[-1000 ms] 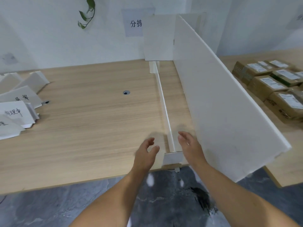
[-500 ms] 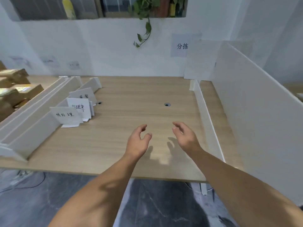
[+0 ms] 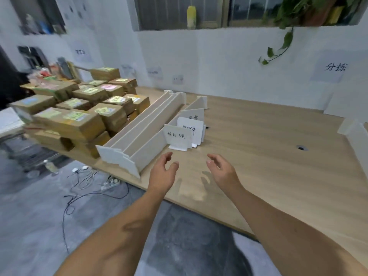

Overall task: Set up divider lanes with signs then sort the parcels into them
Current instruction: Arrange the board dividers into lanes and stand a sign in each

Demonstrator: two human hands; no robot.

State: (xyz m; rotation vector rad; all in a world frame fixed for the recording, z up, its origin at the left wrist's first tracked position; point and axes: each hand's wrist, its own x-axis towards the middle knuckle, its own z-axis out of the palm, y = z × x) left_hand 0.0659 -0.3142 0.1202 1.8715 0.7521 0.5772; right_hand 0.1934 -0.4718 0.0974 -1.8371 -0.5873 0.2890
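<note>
Brown cardboard parcels are stacked at far left, taped and labelled. I judge them rigid and fairly heavy, best lifted singly with a hand under each end. Just right of them the white divider boards lie bundled lengthwise. They appear to be light, stiff foam board with edges that would dent, so I would grip them mid-length. Three handwritten signs stand against the bundle's right side and would obstruct sliding the boards rightwards. My left hand and right hand hover relaxed and empty above the table, near the signs. Further right is a cable hole. One standing divider shows at the right edge.
</note>
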